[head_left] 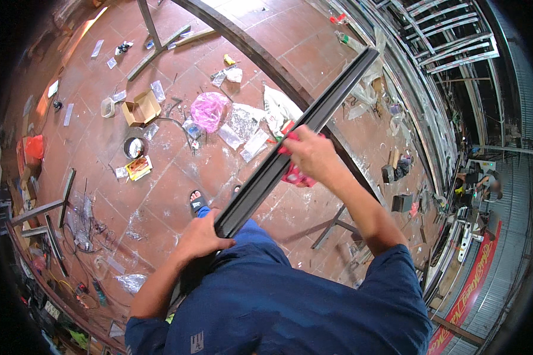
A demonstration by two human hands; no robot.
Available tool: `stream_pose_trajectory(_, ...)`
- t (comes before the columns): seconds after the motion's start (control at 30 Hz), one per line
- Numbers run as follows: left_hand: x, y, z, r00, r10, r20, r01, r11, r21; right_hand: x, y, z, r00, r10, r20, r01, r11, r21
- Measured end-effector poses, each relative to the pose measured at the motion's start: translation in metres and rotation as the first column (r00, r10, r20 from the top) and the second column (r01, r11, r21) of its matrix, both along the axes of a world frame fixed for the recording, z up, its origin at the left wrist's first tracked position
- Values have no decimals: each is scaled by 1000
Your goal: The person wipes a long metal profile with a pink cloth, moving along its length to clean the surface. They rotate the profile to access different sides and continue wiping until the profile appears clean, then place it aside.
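A long dark grooved metal profile [257, 195] slants across in front of my body, its near end by my waist and its far end up to the right. My left hand [201, 236] grips it near the lower end, thumb along the side. Higher up, my right hand [310, 155] is closed around a red-pink cloth [299, 176] and presses it against the profile. Part of the cloth hangs below the profile's edge. The fingertips of my left hand are hidden under the profile.
A long metal bar [249, 47] of a frame crosses behind the profile. The tiled floor [177, 168] carries a pink plastic bag [209, 111], an open cardboard box [141, 109], a round tape roll [135, 147] and loose wrappers. Metal lengths [408, 112] are stacked at right.
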State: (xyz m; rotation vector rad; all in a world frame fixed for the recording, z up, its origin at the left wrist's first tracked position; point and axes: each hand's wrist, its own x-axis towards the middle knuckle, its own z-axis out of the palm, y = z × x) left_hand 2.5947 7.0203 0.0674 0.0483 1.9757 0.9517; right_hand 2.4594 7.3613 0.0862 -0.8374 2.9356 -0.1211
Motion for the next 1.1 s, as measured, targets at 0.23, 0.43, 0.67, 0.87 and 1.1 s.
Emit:
stream_pose_trajectory(0.23, 3, -35, 24, 999, 32, -17, -33, 997, -68, 57, -72, -3, 975, 210, 76, -197, 969, -149)
stream_pose_trajectory(0.43, 62, -106, 27, 998, 28, -48, -34, 990, -138, -36, 46, -6, 988, -69, -135, 65, 997, -37)
stream_pose_trajectory(0.67, 76, -131, 6, 977, 207, 54, -212, 972, 100, -58, 66, -2, 981, -122, -151, 119, 992, -29)
stream_pose_trajectory(0.87, 60, -51, 0, 996, 77, 46, -71, 989, -133, -38, 56, -12, 997, 43, -70, -53, 986, -159)
stream_pose_trajectory(1.1, 91, -96, 22, 994, 110, 4, -105, 963, -247, -3, 35, -5, 996, 90, 1, -89, 984, -156)
